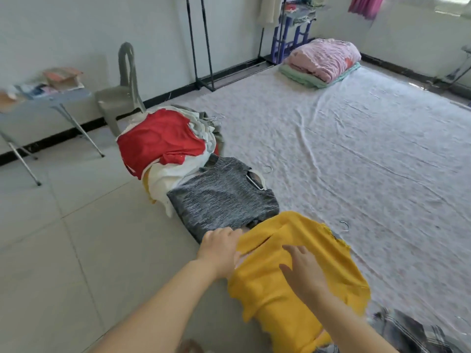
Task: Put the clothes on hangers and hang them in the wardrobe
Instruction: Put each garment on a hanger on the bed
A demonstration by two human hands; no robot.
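Resting flat and spread on yellow top [280, 314], right hand [302, 270] — left hand [220, 250] pinching its left edge.

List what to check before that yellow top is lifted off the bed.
1. Hanger inside the yellow top: a hook shows past its far edge, seating hidden: cannot tell.
2. Grip of the left hand: at the top's edge, fingers partly hidden: cannot tell.
3. Grip of the right hand: lies flat on the fabric: not ok.
4. Top free of the grey sweater: it overlaps the sweater's near edge: not ok.
5. Room on the rack: its rail is out of view: cannot tell.
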